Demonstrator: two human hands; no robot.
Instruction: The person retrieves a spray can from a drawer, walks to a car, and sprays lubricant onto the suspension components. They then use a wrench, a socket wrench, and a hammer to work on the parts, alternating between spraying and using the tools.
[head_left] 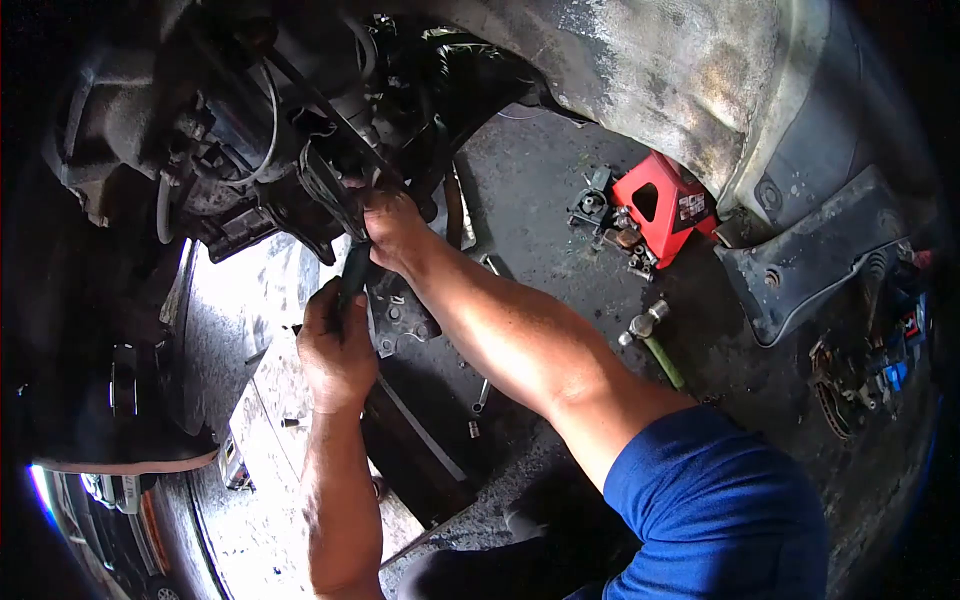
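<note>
My left hand point(338, 350) is closed round a dark, handle-shaped object point(355, 268), which points up toward the underside of the vehicle. What its upper end meets is hard to make out. Just above and to the right, my right hand point(396, 232) reaches in among the dark mechanical parts point(330, 185). Its fingers are curled, and what they grip is hidden in shadow. Both hands are close together beside a black bracket-like part point(318, 235) and a thin curved hose point(272, 130).
A red stand point(655, 212) is on the floor with bolts and small metal parts point(625, 238) beside it. A hammer with a green handle point(662, 360) lies nearer. Worn vehicle panels point(690, 70) hang overhead. More parts point(850, 385) lie far right; a white board point(265, 420) is below.
</note>
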